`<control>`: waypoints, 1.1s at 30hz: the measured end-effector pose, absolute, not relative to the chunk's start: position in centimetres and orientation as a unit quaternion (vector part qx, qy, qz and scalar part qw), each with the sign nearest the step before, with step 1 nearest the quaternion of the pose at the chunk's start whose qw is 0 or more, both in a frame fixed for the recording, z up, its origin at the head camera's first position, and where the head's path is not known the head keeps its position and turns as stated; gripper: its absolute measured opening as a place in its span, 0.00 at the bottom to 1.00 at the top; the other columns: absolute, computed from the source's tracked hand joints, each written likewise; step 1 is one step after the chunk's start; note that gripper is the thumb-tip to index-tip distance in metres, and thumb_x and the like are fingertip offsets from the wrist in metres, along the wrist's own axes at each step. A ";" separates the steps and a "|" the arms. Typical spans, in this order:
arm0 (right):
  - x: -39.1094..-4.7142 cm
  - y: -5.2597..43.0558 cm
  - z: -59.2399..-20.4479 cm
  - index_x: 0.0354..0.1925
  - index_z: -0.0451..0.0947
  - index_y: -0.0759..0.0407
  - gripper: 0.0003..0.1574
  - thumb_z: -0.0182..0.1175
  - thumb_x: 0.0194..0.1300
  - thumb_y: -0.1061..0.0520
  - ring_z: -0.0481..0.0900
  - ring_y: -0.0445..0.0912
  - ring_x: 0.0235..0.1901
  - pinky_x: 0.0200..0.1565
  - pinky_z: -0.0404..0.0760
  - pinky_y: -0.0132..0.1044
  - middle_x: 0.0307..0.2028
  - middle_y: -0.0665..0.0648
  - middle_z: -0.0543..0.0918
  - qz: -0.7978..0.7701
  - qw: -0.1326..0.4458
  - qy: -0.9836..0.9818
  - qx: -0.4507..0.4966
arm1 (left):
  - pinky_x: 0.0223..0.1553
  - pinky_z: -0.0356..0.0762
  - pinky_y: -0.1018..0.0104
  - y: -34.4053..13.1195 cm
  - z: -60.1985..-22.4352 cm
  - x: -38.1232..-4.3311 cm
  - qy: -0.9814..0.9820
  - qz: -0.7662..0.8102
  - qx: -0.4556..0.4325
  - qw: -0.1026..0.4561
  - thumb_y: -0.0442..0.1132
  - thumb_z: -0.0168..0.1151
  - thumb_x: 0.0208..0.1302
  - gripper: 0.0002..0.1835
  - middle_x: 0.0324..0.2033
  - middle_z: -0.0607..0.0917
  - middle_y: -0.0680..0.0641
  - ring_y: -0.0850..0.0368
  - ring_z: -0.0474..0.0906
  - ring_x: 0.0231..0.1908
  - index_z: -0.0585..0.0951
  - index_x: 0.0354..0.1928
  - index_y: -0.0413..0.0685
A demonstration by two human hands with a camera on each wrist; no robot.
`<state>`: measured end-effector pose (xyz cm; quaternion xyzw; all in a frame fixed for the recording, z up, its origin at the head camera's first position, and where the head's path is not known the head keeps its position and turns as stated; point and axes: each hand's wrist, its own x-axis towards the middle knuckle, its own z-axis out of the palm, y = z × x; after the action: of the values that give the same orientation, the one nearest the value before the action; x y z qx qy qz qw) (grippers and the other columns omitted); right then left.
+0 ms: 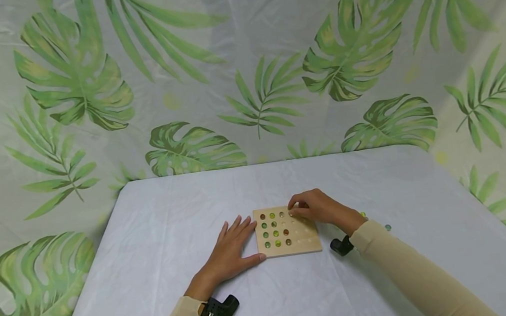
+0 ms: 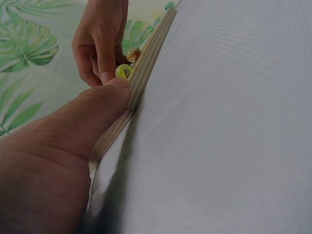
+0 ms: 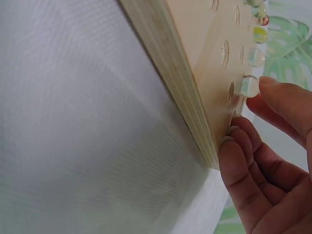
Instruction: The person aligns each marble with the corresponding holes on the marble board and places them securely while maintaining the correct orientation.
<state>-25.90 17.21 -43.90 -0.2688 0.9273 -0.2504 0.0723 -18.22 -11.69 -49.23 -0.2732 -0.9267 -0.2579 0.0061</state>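
Observation:
A square wooden board (image 1: 309,243) with round hollows lies on the table, glass marbles filling its left columns. Green, yellow-green and brown marbles (image 1: 275,234) show there. At the far row, my right hand (image 1: 318,206) pinches a clear marble (image 3: 250,87) between thumb and index finger, at a hollow in the board. Its other fingers are bent and rest by the board's edge. My left hand (image 1: 228,250) lies spread along the board's left side. Its fingertips touch that edge and its thumb is at the near left corner, close to a yellow marble (image 2: 124,71) in the left wrist view.
Right of the board, partly behind the right forearm, a yellow-green marble (image 1: 363,214) and a blue-green marble (image 1: 388,227) lie on the white tablecloth (image 1: 185,209). A leaf-patterned curtain (image 1: 271,51) hangs behind the table. Each wrist wears a small black camera (image 1: 223,306).

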 end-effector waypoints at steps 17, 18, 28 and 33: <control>-26.2 18.5 -43.2 0.45 0.84 0.49 0.10 0.61 0.67 0.52 0.68 0.41 0.21 0.25 0.70 0.34 0.24 0.50 0.79 -0.269 0.082 0.927 -0.248 | 0.71 0.36 0.46 -11.6 -49.2 -18.2 -0.925 -0.257 -0.280 0.017 0.67 0.59 0.58 0.46 0.73 0.59 0.47 0.48 0.46 0.74 0.61 0.73 0.51; -26.3 18.7 -43.1 0.45 0.84 0.48 0.10 0.61 0.67 0.51 0.68 0.41 0.21 0.25 0.70 0.34 0.24 0.50 0.79 -0.269 0.083 0.928 -0.245 | 0.71 0.36 0.46 -11.7 -49.2 -18.2 -0.925 -0.256 -0.281 0.019 0.67 0.59 0.58 0.46 0.73 0.59 0.47 0.48 0.46 0.74 0.61 0.73 0.50; -25.8 20.8 -42.6 0.47 0.83 0.50 0.11 0.62 0.67 0.52 0.70 0.42 0.24 0.28 0.72 0.35 0.26 0.49 0.80 -0.256 0.074 0.932 -0.245 | 0.71 0.37 0.46 -11.7 -49.1 -18.1 -0.926 -0.249 -0.282 0.018 0.68 0.59 0.58 0.47 0.73 0.59 0.46 0.48 0.46 0.74 0.60 0.73 0.50; -25.4 22.1 -42.4 0.49 0.82 0.51 0.13 0.61 0.67 0.52 0.69 0.42 0.23 0.29 0.71 0.36 0.24 0.49 0.78 -0.256 0.096 0.933 -0.235 | 0.71 0.37 0.46 -11.7 -49.0 -18.1 -0.927 -0.248 -0.283 0.017 0.68 0.58 0.59 0.47 0.73 0.59 0.47 0.48 0.46 0.74 0.60 0.74 0.50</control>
<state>-25.40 22.08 -42.39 -0.2351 0.9328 -0.2559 0.0955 -18.13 -11.66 -48.97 -0.2825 -0.9266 -0.2475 0.0167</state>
